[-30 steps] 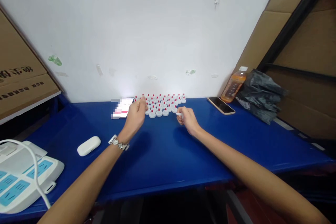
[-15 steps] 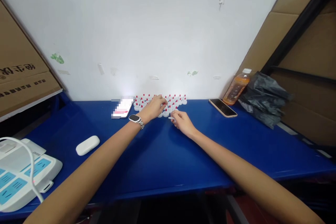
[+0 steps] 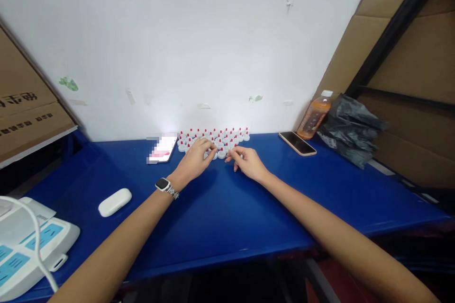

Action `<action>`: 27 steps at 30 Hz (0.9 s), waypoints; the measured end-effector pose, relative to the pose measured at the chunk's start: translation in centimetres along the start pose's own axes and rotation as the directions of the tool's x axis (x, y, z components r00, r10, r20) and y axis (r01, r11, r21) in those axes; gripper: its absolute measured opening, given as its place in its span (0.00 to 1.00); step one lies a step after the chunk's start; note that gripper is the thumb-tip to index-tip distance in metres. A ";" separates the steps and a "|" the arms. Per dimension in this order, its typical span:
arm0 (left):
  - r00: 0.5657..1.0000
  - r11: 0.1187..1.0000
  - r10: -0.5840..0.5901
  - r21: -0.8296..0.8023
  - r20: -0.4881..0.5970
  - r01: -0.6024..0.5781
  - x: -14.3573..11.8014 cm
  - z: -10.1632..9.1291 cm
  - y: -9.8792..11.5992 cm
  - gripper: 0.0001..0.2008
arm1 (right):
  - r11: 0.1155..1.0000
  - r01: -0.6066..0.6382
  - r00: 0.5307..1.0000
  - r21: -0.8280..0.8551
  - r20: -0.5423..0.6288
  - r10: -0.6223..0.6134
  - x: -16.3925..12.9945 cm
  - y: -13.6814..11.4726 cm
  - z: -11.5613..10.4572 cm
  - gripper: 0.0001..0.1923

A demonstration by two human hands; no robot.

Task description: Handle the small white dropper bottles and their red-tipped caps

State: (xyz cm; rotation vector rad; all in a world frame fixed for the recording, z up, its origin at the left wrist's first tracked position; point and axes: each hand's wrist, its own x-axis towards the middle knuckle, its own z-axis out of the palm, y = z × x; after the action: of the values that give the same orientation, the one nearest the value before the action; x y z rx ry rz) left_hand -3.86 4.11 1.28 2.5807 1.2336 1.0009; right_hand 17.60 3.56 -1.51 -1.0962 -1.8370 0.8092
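— Now that both hands have come together, where are they?
— At the near edge of the caps (image 3: 213, 139) by the wall: left hand (image 3: 195, 161) loosely curled on them, right hand (image 3: 249, 161) pinching, contents unclear.

The long blue table top (image 3: 220, 218) looks like smooth plastic with a soft sheen, catching pale reflections near its front edge. At its far middle, the small white plastic caps with red tips (image 3: 227, 136) look glossy. The oval white case (image 3: 114, 201) at near left is smooth, slightly shiny plastic. On the left wrist, the watch with a link band (image 3: 166, 186) looks like bright metal with a dark glass face. The dark-screened phone (image 3: 297, 143) at far right is glossy glass. Beside it, the clear plastic bottle of orange drink (image 3: 314, 115) shines, and the crumpled grey-black bag (image 3: 350, 128) looks like thin wrinkled plastic film. Brown cardboard boxes (image 3: 24, 113) at left are matt. The white wall (image 3: 199, 33) is matt and scuffed.
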 end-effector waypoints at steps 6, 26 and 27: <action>0.999 0.998 0.025 -0.051 0.035 -0.023 -0.6 0.8 -0.1 0.11 | 0.969 0.080 0.996 -0.233 -0.014 -0.085 0.8 -0.1 0.9 0.20; 0.967 0.964 -0.078 -0.228 0.244 0.135 -1.7 1.4 0.6 0.10 | 0.938 0.227 0.962 -0.261 0.209 -0.175 -0.8 -0.1 0.0 0.12; 0.959 0.937 -0.105 -0.296 0.263 0.184 -1.6 1.6 0.9 0.11 | 0.941 0.226 0.961 -0.250 0.213 -0.174 -0.9 -0.3 0.0 0.12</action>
State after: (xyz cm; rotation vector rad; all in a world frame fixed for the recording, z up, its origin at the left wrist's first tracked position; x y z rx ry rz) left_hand -3.04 2.60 -0.48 2.2473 1.0807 0.7535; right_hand 17.78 2.61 -1.60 -1.0030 -2.2309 0.5659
